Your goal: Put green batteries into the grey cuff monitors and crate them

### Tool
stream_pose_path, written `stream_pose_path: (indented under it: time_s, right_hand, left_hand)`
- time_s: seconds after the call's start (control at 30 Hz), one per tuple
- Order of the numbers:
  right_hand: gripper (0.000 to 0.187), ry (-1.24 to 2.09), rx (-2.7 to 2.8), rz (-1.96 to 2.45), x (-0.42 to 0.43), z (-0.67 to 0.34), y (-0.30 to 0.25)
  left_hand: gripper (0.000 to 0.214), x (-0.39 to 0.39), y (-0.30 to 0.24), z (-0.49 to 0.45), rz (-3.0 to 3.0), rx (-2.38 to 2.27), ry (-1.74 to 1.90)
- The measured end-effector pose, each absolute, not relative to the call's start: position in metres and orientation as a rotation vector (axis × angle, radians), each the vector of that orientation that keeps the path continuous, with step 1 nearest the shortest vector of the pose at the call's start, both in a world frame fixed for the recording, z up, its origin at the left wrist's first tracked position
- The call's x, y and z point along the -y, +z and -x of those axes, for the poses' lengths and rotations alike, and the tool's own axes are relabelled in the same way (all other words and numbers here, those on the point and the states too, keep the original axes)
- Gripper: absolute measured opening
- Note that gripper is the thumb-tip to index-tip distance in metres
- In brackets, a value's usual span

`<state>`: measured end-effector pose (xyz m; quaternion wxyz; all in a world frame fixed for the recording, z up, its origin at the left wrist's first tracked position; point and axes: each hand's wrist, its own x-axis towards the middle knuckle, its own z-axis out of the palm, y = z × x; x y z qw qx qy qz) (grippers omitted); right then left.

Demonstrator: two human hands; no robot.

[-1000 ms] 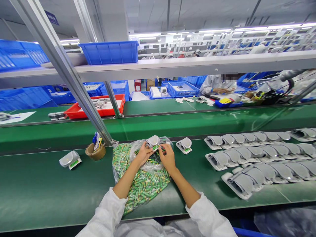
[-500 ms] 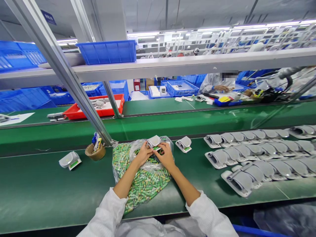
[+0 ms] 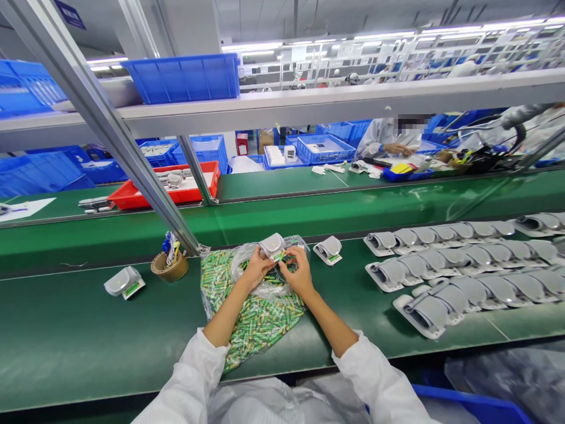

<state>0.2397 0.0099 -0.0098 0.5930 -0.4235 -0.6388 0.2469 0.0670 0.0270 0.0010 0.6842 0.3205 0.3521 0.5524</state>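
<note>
My left hand [image 3: 258, 268] grips a grey-cuffed wrist blood pressure monitor [image 3: 272, 245] by its near left side, its white body facing me. A green battery [image 3: 279, 255] shows at the monitor's near edge. My right hand [image 3: 298, 272] is closed, thumb and forefinger together at that battery end; the fingertips partly hide what they pinch. Below both hands lies an open clear plastic bag [image 3: 260, 333] full of green batteries. Another monitor [image 3: 328, 251] with green batteries showing lies just right of the bag, and one more monitor [image 3: 125, 282] rests at the left.
Several rows of cuffed monitors [image 3: 468, 297] stand along the right of the green bench. A brown tape roll [image 3: 170, 270] holding pens is beside the metal post [image 3: 154, 188]. Behind are a red tray [image 3: 132, 197], a shelf with a blue bin [image 3: 185, 79], and a co-worker [image 3: 388, 141].
My right fingers have drawn slightly back from the monitor's edge, and more green shows there. The left hand keeps its hold on the monitor. The camera view has tilted slightly.
</note>
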Motion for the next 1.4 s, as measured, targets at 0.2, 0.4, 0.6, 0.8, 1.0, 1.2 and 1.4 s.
stream_pose_path:
  time_s: [0.2,0.4,0.6,0.8,1.0,1.2,1.4]
  right_hand:
    - [0.038,0.991,1.145,0.936,-0.019,-0.242,-0.023]
    - [0.034,1.176,1.088,0.923,-0.021,-0.249,-0.025]
    - [0.023,1.241,1.239,0.98,-0.017,-0.254,-0.027]
    - [0.024,1.095,1.355,1.094,-0.016,-0.255,-0.035]
    - [0.03,0.872,1.494,1.142,-0.011,-0.257,-0.028]
    - [0.037,0.576,1.753,1.123,-0.003,-0.254,-0.012]
    - [0.038,0.387,2.107,1.302,0.004,-0.246,-0.01]
  left_hand:
    - [0.083,-0.031,-0.01,-0.071,-0.704,-0.878,1.334]
    - [0.093,-0.028,-0.012,-0.074,-0.753,-0.909,1.371]
    - [0.078,-0.027,-0.012,-0.08,-0.783,-0.94,1.38]
    - [0.077,-0.024,-0.006,-0.08,-0.703,-0.72,1.295]
    - [0.075,-0.024,-0.006,-0.076,-0.662,-0.669,1.298]
    - [0.075,-0.027,-0.01,-0.075,-0.702,-0.717,1.309]
    - [0.074,-0.027,-0.007,-0.073,-0.818,-0.869,1.278]
